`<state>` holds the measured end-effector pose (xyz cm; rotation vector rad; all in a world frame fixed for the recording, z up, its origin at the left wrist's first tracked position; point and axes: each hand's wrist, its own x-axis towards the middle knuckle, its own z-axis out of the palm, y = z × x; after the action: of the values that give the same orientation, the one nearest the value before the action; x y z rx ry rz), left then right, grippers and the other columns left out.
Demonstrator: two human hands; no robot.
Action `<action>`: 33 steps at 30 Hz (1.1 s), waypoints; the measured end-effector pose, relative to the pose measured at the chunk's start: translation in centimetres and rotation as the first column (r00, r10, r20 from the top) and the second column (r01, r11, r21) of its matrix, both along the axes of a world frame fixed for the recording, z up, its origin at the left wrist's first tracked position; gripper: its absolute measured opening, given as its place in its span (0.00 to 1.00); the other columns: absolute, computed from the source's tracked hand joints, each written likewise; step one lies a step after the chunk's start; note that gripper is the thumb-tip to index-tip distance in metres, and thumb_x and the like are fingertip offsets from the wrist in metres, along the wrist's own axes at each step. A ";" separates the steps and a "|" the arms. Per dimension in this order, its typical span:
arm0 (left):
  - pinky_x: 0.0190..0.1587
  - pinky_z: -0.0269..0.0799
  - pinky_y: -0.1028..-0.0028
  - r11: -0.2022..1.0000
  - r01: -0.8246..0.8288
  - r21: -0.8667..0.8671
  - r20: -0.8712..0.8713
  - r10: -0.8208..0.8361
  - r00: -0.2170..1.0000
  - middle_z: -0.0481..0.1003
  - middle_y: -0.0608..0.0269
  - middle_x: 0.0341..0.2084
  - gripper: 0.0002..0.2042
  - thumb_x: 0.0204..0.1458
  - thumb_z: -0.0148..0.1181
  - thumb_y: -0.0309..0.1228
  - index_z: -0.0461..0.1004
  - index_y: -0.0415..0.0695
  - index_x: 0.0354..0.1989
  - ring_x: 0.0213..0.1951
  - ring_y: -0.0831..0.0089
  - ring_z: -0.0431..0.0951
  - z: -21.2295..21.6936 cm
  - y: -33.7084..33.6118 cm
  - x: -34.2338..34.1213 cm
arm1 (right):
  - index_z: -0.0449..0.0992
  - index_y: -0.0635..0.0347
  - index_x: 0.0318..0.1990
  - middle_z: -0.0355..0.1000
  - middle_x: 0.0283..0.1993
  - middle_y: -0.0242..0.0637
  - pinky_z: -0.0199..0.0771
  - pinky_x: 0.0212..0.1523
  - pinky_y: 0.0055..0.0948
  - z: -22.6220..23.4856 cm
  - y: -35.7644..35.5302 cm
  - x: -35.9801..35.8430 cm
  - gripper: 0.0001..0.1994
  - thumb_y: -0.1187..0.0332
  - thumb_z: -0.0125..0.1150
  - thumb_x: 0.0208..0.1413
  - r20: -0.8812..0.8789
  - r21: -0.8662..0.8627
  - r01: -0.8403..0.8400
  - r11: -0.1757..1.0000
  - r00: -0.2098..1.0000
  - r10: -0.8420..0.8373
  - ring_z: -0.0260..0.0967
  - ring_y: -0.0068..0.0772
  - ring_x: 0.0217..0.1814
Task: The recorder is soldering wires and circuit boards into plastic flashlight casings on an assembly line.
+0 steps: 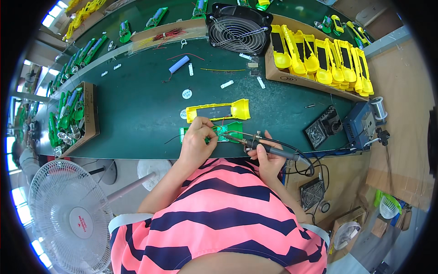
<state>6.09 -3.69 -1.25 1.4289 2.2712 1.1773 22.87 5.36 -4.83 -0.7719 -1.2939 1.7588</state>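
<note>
My right hand [270, 157] grips a soldering iron [273, 151] with a thin metal feed tube along it. Its tip reaches a small circuit board [222, 132] in a green flashlight-shaped shell [235, 129] at the table's near edge. Over the left part of this shell my left hand [197, 140] is closed in a pinch; whatever sits between its fingertips is too small to make out. Just beyond lies a yellow shell half [241, 109] with a dark panel [214, 112], and a red wire runs from it toward the board. A dark wire [172, 139] sticks out left of my hand.
A blue soldering station [360, 125] with a solder reel [378, 109] and a black stand [323, 127] are at right. Boxes hold yellow shells [323, 57] and green assemblies [68, 114]. A blue battery [179, 64], white strips [226, 84] and a black fan [239, 34] lie farther back.
</note>
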 end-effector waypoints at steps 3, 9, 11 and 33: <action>0.30 0.67 0.72 1.000 0.023 -0.017 -0.017 -0.023 1.000 0.67 0.57 0.30 0.05 0.31 0.58 0.17 0.68 0.36 0.16 0.31 0.64 0.71 0.2 0.2 -0.2 | 0.64 0.71 0.40 0.71 0.25 0.43 0.73 0.28 0.17 -0.8 0.6 0.5 0.10 0.78 0.51 0.50 -0.010 0.102 0.015 0.995 1.000 -0.014 0.71 0.23 0.23; 0.29 0.67 0.71 0.998 0.048 -0.039 -0.060 -0.050 0.997 0.67 0.56 0.30 0.05 0.31 0.58 0.17 0.68 0.36 0.16 0.29 0.63 0.70 0.8 0.3 -0.2 | 0.67 0.68 0.35 0.71 0.18 0.34 0.41 0.63 0.41 -0.2 0.7 0.3 0.06 0.78 0.52 0.48 -0.005 0.104 0.102 0.989 0.995 -0.102 0.69 0.18 0.20; 0.30 0.67 0.72 0.996 0.035 -0.084 -0.037 -0.038 0.999 0.67 0.57 0.30 0.05 0.31 0.58 0.18 0.68 0.37 0.17 0.30 0.64 0.70 0.8 0.3 -0.2 | 0.67 0.68 0.35 0.71 0.17 0.33 0.37 0.64 0.41 -0.3 0.7 0.3 0.06 0.78 0.52 0.48 -0.009 0.083 0.128 0.988 0.992 -0.127 0.69 0.18 0.20; 0.44 0.65 0.67 0.994 -0.009 -0.113 -0.626 -0.064 0.777 0.67 0.51 0.44 0.15 0.36 0.52 0.22 0.74 0.41 0.36 0.45 0.58 0.68 4.5 -2.7 -0.9 | 0.67 0.69 0.36 0.72 0.21 0.39 0.61 0.49 0.29 -0.2 1.7 1.0 0.07 0.78 0.53 0.48 0.036 0.255 -0.057 0.965 0.998 0.049 0.71 0.22 0.22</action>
<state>5.14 -6.41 3.24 2.0353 2.6522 0.5831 23.88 7.08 -5.06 -0.6228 -1.5384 1.5851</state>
